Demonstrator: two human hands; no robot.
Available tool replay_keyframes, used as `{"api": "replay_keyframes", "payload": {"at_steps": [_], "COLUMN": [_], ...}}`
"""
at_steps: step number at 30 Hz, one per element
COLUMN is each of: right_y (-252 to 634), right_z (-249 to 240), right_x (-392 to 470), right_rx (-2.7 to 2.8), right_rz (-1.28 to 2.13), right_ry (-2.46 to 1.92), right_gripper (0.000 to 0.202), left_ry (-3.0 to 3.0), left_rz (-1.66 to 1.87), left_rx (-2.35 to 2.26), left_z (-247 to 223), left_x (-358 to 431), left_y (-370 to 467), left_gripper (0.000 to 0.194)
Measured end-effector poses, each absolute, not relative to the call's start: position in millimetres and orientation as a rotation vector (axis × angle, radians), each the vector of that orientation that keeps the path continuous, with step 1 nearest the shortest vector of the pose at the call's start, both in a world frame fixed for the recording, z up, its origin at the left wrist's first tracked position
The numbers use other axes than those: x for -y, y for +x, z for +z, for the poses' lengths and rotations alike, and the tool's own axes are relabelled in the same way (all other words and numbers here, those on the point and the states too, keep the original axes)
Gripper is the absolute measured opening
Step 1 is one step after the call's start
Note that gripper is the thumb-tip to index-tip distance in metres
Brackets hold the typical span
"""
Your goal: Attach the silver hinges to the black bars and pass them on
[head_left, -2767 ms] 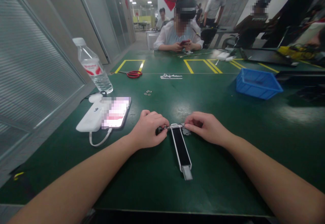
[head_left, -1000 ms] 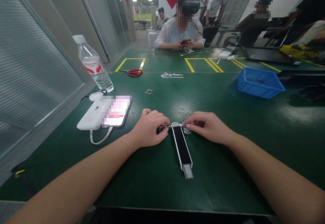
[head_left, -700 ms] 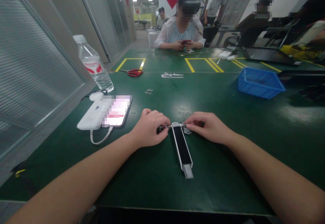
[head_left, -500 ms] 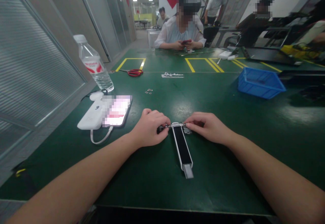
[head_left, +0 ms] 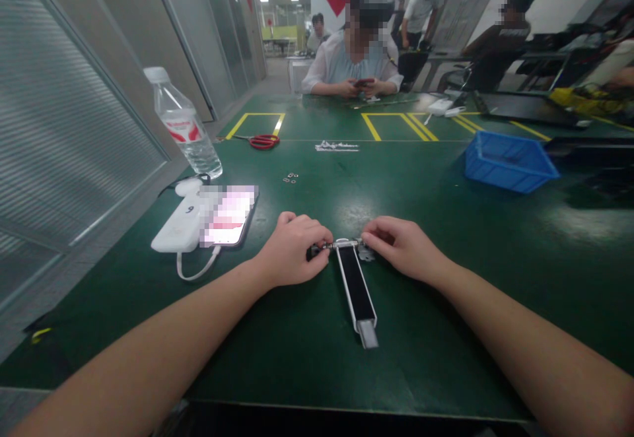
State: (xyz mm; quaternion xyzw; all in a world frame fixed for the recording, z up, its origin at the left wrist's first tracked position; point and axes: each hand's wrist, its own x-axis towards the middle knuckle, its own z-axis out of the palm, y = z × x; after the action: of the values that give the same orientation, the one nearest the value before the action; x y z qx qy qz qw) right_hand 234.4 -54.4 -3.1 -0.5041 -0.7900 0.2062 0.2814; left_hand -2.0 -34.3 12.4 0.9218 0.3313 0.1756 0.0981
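Note:
A long narrow piece with a white frame and black inner face [head_left: 357,285] lies on the green table, a pale grey tab [head_left: 368,335] sticking out of its near end. Across its far end runs a thin metal rod [head_left: 345,244]. My left hand [head_left: 296,250] is closed on the rod's left end, where a dark part shows under the fingers. At the right end, my right hand [head_left: 403,245] has thumb and forefinger pinched together; what lies between the fingertips is too small to make out. A small grey metal piece [head_left: 366,253] sits just beside those fingertips.
Left of my hands are a white power bank [head_left: 173,229], a phone [head_left: 232,216] and a water bottle [head_left: 185,127]. Farther off lie small metal rings [head_left: 290,177], red-handled scissors [head_left: 264,141], white strips [head_left: 337,146] and a blue bin [head_left: 510,163]. A person [head_left: 354,61] sits opposite.
My right hand has shifted slightly, its fingertips drawing a little to the right along the rod's end. The left hand and the long piece look unmoved.

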Motion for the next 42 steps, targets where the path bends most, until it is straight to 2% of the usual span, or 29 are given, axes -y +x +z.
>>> {"api": "replay_keyframes", "payload": {"at_steps": [5, 11, 20, 29, 35, 42], "right_y": [234.7, 239.2, 237.8, 239.7, 239.2, 240.3], "right_z": [-0.8, 1.5, -0.9, 0.7, -1.1, -0.8], "right_x": [54.4, 56.4, 54.4, 55.7, 54.5, 55.8], "right_rx": [2.081, 2.049, 2.137, 2.106, 2.163, 2.115], "right_rz": [0.587, 0.836, 0.677, 0.832, 0.703, 0.824], "right_ry": [-1.347, -1.297, -1.311, -1.269, -1.301, -1.249], "right_gripper": [0.023, 0.014, 0.023, 0.015, 0.025, 0.013], "left_ry": [2.73, 2.728, 2.731, 2.733, 2.728, 2.725], "left_rz": [0.521, 0.535, 0.539, 0.527, 0.546, 0.546], "left_rx": [-0.978, -0.968, -0.959, -0.973, -0.956, -0.962], "left_z": [11.3, 11.6, 11.3, 11.4, 11.4, 11.1], "left_x": [33.2, 33.3, 33.8, 33.6, 33.7, 33.6], "left_y": [-2.2, -2.0, -2.5, -1.9, -2.3, -1.9], "left_gripper": [0.014, 0.014, 0.014, 0.013, 0.014, 0.014]}}
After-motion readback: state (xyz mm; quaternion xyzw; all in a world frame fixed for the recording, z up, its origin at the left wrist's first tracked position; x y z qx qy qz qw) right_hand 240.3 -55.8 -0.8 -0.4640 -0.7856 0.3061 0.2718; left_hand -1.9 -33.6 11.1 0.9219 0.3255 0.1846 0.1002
